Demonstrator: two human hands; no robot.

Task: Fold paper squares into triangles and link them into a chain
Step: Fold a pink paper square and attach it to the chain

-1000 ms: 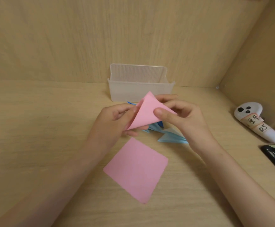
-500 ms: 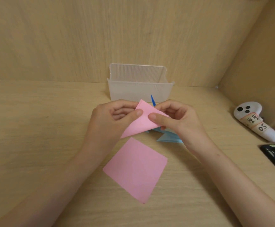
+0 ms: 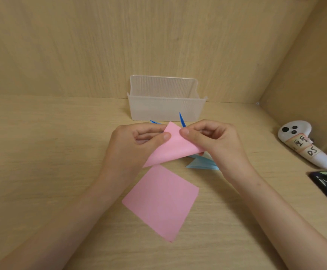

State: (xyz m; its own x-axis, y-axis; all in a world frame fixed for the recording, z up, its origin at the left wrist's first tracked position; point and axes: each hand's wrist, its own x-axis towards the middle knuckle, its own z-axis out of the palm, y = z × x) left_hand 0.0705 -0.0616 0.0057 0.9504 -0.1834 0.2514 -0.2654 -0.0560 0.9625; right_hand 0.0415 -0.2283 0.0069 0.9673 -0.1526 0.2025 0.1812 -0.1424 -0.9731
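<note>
Hands closing in; left hand (image 3: pixel 133 145), right hand (image 3: pixel 217 142) both pinching pink sheet (image 3: pixel 172 151); slipping corners risking crooked crease

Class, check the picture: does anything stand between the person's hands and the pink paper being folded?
Nothing visible does: the left hand and right hand both pinch the folded pink paper near its top corner.

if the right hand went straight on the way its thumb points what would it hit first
Most likely the left hand: the right hand pinches the folded pink paper sheet with its thumb aimed left, and the left thumb sits just across the sheet's top corner.
</note>
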